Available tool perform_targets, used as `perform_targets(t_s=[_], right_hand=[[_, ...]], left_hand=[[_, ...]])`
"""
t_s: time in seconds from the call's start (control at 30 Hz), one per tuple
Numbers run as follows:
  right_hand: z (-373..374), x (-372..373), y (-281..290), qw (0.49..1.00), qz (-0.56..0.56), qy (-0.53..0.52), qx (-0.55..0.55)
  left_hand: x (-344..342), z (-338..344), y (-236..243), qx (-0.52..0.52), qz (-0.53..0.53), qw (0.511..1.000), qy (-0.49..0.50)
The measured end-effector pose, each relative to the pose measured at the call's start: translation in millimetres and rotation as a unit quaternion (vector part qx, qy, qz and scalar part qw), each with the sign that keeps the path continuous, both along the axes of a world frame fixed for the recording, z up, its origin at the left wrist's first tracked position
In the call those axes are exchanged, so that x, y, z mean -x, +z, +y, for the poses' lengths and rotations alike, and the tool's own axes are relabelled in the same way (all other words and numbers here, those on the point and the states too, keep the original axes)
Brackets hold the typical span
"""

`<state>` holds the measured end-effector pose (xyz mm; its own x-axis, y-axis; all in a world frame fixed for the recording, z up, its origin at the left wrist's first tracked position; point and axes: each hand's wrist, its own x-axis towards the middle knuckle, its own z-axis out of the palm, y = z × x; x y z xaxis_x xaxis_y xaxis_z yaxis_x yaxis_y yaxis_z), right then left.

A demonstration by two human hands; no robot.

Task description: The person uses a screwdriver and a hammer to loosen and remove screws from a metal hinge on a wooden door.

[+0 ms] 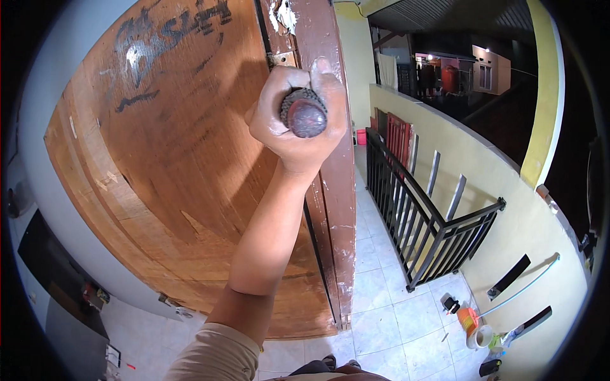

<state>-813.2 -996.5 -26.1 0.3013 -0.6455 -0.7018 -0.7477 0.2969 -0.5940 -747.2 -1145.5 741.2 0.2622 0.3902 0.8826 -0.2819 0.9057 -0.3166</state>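
Note:
My left hand is raised in front of the door's edge, its fingers closed round a screwdriver. The handle's rounded, dark reddish-grey end faces me, with a black ribbed grip behind it; the shaft and tip are hidden behind the hand. Just above the fingers, a small metal plate with a hole sits on the brown door frame. Left of my hand stands the brown wooden door, with dark painted marks near its top and scuffed patches lower down. My right hand does not show.
Beyond the frame, a pale tiled floor runs along a black metal railing and a cream wall. An orange container and a whitish cup are on the floor by that wall. My feet are below the door.

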Motion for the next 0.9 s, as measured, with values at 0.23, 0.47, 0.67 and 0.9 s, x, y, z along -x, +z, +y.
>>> perform_targets(t_s=[0.23, 0.47, 0.67, 0.9], right_hand=[[3.4, 5.8, -10.2, 1.0, 0.009, 0.0, -0.022], [2.3, 32.6, -10.5, 0.997, -0.069, -0.032, 0.011], [-66.3, 32.6, 415.3, 0.719, -0.203, -0.368, 0.553], [-42.4, -14.2, 738.5, 0.31, -0.342, -0.063, 0.885]], left_hand=[[3.9, -2.8, 0.3, 0.059, 0.008, 0.997, -0.043], [-0.9, -1.9, 5.6, 0.041, 0.034, 0.995, -0.088], [-5.4, -7.0, -2.9, 0.05, 0.026, 0.994, -0.095], [-4.2, -8.5, 2.6, 0.042, -0.008, 0.987, -0.155]])
